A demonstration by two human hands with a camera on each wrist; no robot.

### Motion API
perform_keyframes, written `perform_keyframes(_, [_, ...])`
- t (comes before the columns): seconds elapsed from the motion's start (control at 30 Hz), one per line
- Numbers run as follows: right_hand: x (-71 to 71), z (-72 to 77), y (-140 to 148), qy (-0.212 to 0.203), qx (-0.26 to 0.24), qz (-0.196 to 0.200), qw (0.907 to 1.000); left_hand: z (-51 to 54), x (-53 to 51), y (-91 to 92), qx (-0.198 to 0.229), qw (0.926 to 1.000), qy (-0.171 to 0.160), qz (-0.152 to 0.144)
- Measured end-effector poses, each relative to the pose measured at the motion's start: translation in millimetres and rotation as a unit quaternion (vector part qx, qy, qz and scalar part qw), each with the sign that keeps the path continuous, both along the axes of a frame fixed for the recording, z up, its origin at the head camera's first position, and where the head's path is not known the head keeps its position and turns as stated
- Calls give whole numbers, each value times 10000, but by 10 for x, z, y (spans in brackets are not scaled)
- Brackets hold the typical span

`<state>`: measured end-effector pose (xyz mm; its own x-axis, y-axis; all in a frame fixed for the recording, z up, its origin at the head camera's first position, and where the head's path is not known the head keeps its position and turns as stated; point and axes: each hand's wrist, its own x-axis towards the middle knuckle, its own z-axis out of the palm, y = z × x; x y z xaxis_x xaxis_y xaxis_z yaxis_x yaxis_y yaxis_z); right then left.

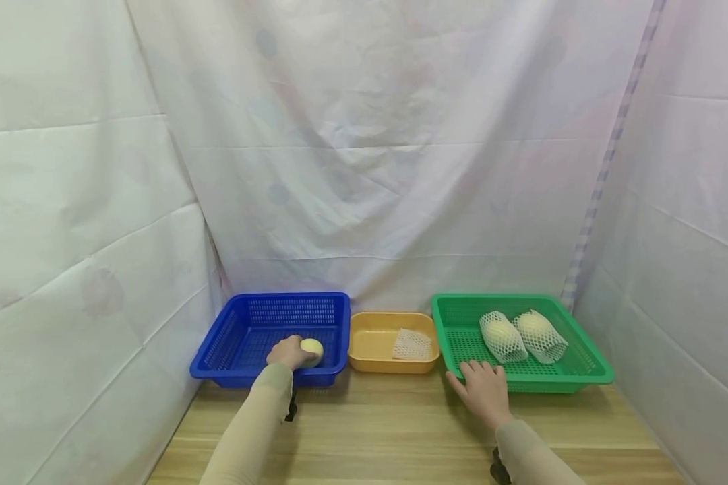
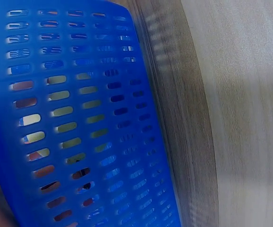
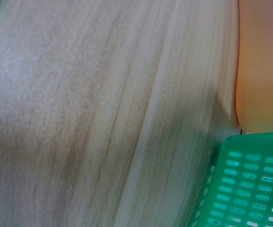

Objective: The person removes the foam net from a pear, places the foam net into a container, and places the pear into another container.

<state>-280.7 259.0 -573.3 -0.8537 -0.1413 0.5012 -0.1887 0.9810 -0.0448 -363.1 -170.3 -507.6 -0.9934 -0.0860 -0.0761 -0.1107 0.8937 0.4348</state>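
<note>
My left hand [image 1: 286, 353] reaches over the front rim of the blue basket [image 1: 236, 374] and grips a pale yellow round fruit [image 1: 312, 349] near its right front corner. Through the slots in the left wrist view, only slivers of the fruit and fingers show behind the blue wall [image 2: 94, 104]. My right hand [image 1: 484, 391] rests at the front left rim of the green basket [image 1: 558, 379], fingers spread and holding nothing. Inside that basket lie two similar pale yellow fruits, one on the left [image 1: 501, 335] and one on the right [image 1: 536, 330], each in a white foam net sleeve.
Between the baskets stands a shallow orange-yellow tray [image 1: 370, 364] with a flat white foam net [image 1: 412, 345] in it. All three containers stand on a wood-grain table [image 1: 388, 431]. White cloth [image 1: 364, 202] hangs behind them and on both sides.
</note>
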Motion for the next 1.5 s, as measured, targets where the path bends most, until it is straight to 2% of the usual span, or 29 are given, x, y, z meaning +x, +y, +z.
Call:
perform_keyframes(0.63, [8,31,-21,1,47,-3,10000,-66,-72,10,-269,9996,-130,-15])
perform_keyframes(1.07, [12,23,-20,-47,55,-47,10000,-29,-47,28,-273,9995,-143,-43])
perform_keyframes(1.3, [24,34,-21,-36,16,-61,10000,-67,-96,25,-310,9992,-234,-74])
perform_keyframes(1.5, [29,33,-23,-12,27,-62,10000,-39,-83,34,-358,9988,-310,-118])
